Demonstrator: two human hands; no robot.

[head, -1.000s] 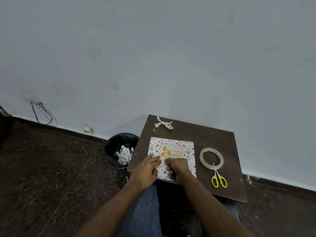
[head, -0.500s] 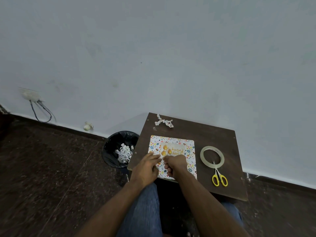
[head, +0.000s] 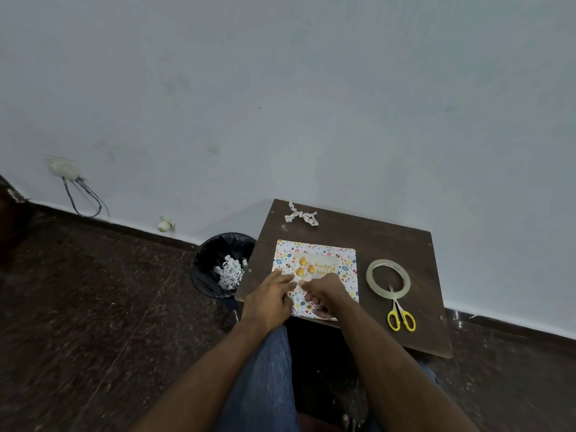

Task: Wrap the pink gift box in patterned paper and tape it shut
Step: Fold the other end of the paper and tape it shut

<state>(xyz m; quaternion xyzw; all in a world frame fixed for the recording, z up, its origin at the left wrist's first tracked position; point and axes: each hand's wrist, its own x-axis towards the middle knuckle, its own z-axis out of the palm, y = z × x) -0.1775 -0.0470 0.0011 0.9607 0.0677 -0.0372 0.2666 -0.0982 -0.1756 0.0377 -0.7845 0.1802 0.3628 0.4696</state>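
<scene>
The gift box (head: pixel 343 260), covered in white paper with coloured egg prints, lies flat on the dark wooden table (head: pixel 367 235). A pale card (head: pixel 316 268) with orange eggs and gold lettering lies on its top. My left hand (head: pixel 269 299) rests on the box's near left part, fingers stretched toward the card's corner. My right hand (head: pixel 325 293) is over the near middle of the box, forefinger pointing left onto the card's lower edge, other fingers curled under. The pink box itself is hidden under the paper.
A roll of clear tape (head: pixel 388 277) lies right of the box, with yellow-handled scissors (head: pixel 400 318) just in front of it. A crumpled paper scrap (head: pixel 300 215) sits at the table's far edge. A black bin (head: pixel 218 263) with paper scraps stands on the floor at left.
Both hands stay on the near part of the box. My right forefinger has shifted slightly left along the card's lower edge; the view has dipped a little.
</scene>
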